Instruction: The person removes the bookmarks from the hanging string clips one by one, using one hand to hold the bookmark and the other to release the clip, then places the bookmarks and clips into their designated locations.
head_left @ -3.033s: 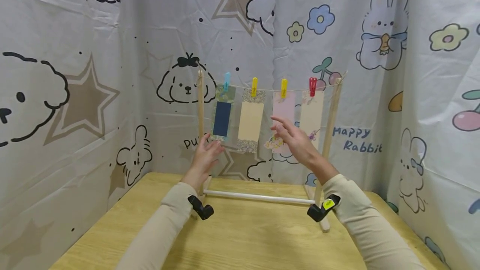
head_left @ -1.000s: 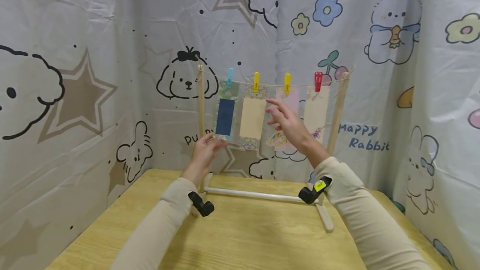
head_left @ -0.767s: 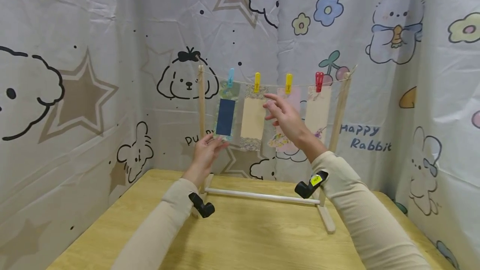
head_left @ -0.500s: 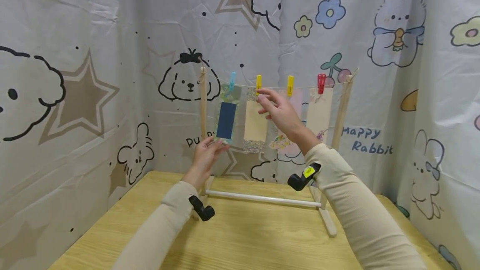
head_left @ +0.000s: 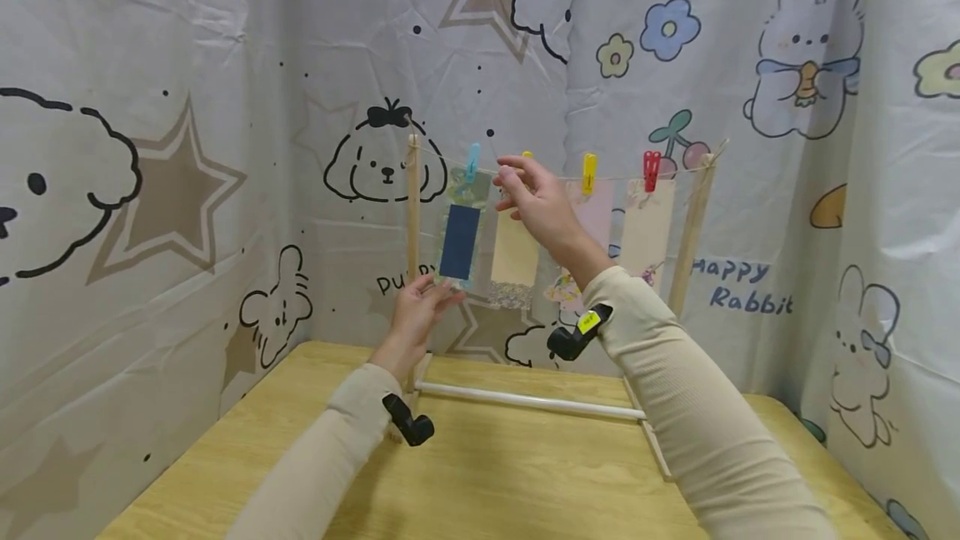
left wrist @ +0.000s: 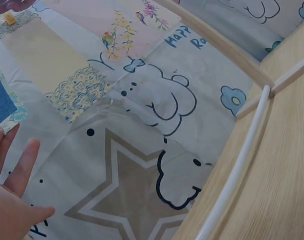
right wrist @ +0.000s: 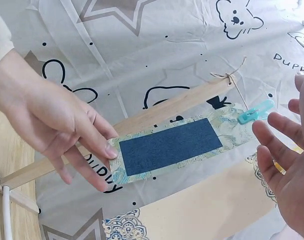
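Note:
A green-patterned card with a dark blue panel (head_left: 461, 242) hangs from the string by a light blue clip (head_left: 473, 162). My left hand (head_left: 416, 315) pinches its bottom edge between thumb and fingers, as the right wrist view also shows at the card's end (right wrist: 171, 149). My right hand (head_left: 543, 211), fingers bent loosely and holding nothing, is in front of the cream card (head_left: 514, 258) and hides most of its yellow clip. In the right wrist view the right hand's fingers (right wrist: 279, 142) are near the light blue clip (right wrist: 254, 113) without gripping it.
A pink card (head_left: 597, 215) under a yellow clip (head_left: 589, 173) and a floral cream card (head_left: 647, 219) under a red clip (head_left: 651, 171) hang to the right. Wooden posts (head_left: 693, 232) and a white bar (head_left: 525, 399) form the stand on the wooden table (head_left: 480, 473). Patterned curtains surround it.
My right hand has moved left and up, from the pink card to before the cream card's top. My left hand has taken hold of the blue-panelled card's bottom edge.

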Available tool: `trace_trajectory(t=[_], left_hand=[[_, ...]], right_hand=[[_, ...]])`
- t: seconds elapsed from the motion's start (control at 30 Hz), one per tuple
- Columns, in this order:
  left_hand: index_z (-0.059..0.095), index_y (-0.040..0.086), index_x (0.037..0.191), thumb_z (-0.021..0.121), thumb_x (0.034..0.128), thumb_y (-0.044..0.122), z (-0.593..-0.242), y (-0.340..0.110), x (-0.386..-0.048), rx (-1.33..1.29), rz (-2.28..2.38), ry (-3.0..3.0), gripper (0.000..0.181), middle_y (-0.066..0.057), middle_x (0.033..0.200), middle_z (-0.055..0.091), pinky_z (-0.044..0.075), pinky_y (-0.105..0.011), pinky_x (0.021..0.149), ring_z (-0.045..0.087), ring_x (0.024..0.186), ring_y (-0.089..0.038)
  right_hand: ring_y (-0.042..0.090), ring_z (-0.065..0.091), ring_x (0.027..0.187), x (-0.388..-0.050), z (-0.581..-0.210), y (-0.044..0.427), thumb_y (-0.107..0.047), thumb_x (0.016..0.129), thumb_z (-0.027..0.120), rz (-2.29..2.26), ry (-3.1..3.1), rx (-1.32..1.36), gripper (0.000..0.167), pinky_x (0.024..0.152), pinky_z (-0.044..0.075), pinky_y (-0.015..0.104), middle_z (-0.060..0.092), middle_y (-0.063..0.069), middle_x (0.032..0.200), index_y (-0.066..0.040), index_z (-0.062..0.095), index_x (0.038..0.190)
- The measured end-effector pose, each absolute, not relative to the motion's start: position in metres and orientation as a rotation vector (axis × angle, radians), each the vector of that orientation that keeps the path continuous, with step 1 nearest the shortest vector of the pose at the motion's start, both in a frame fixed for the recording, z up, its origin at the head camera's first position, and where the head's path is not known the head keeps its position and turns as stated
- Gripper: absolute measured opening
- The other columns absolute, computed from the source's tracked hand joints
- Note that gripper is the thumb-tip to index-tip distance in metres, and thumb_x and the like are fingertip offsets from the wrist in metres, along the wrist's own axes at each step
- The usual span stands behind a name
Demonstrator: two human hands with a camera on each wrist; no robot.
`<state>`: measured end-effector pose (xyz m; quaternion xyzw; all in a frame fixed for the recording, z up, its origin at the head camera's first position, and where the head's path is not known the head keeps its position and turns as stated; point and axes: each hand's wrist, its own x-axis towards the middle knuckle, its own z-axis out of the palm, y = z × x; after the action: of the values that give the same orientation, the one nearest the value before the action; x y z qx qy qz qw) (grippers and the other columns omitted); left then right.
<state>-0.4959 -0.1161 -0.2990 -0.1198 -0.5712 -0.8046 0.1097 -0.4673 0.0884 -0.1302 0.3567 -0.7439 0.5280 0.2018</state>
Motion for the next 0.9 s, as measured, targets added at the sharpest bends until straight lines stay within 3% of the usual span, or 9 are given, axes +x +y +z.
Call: trace_trajectory(t=[0.3, 0.63, 0.73, 0.8, 0.83, 0.9], left_hand=[[0.031, -0.001, 0.159, 0.06, 0.1067, 0.012, -0.3, -0.111, -0.498, -0.339, -2.383, -1.662, 0.062, -0.021, 0.14, 0.056, 0.032, -0.051, 0.116, 0.074, 0.099, -0.013], [0.027, -0.002, 0.16, 0.059, 0.1072, 0.012, -0.3, -0.113, -0.502, -0.38, -2.367, -1.675, 0.063, -0.022, 0.151, 0.048, 0.03, -0.054, 0.117, 0.072, 0.106, -0.017], [0.026, -0.001, 0.161, 0.059, 0.1075, 0.013, -0.3, -0.114, -0.503, -0.383, -2.369, -1.685, 0.064, -0.022, 0.152, 0.048, 0.033, -0.05, 0.116, 0.072, 0.107, -0.018], [0.025, -0.001, 0.161, 0.058, 0.1077, 0.013, -0.301, -0.114, -0.504, -0.385, -2.368, -1.687, 0.064, -0.022, 0.151, 0.048, 0.041, -0.041, 0.109, 0.072, 0.107, -0.017], [0.025, -0.001, 0.161, 0.058, 0.1078, 0.013, -0.302, -0.115, -0.504, -0.384, -2.363, -1.69, 0.064, -0.022, 0.151, 0.048, 0.047, -0.034, 0.1, 0.072, 0.106, -0.017], [0.025, 0.0, 0.162, 0.058, 0.1079, 0.013, -0.302, -0.116, -0.504, -0.38, -2.362, -1.687, 0.065, -0.021, 0.152, 0.048, 0.046, -0.023, 0.076, 0.072, 0.105, -0.016]], right_hand=[[0.036, 0.066, 0.105, -0.48, -0.125, 0.089, -0.034, 0.112, 0.046, 1.509, -2.067, 0.942, 0.044, 0.091, 0.051, 0.045, 0.059, 0.02, 0.136, -0.012, 0.05, 0.15], [0.033, 0.068, 0.099, -0.484, -0.117, 0.08, -0.028, 0.112, 0.048, 1.525, -2.035, 0.937, 0.041, 0.086, 0.053, 0.038, 0.061, 0.019, 0.133, -0.01, 0.051, 0.148], [0.033, 0.068, 0.099, -0.486, -0.116, 0.077, -0.027, 0.112, 0.048, 1.537, -2.031, 0.925, 0.041, 0.086, 0.053, 0.038, 0.06, 0.017, 0.133, -0.01, 0.051, 0.149], [0.033, 0.068, 0.099, -0.488, -0.115, 0.075, -0.027, 0.112, 0.048, 1.528, -2.037, 0.924, 0.041, 0.086, 0.053, 0.04, 0.059, 0.017, 0.134, -0.01, 0.05, 0.149], [0.032, 0.068, 0.099, -0.489, -0.115, 0.073, -0.027, 0.112, 0.048, 1.52, -2.043, 0.925, 0.041, 0.087, 0.053, 0.041, 0.059, 0.018, 0.135, -0.01, 0.05, 0.15], [0.031, 0.067, 0.1, -0.489, -0.114, 0.07, -0.027, 0.112, 0.048, 1.502, -2.055, 0.933, 0.042, 0.088, 0.052, 0.042, 0.058, 0.018, 0.136, -0.01, 0.049, 0.151]])
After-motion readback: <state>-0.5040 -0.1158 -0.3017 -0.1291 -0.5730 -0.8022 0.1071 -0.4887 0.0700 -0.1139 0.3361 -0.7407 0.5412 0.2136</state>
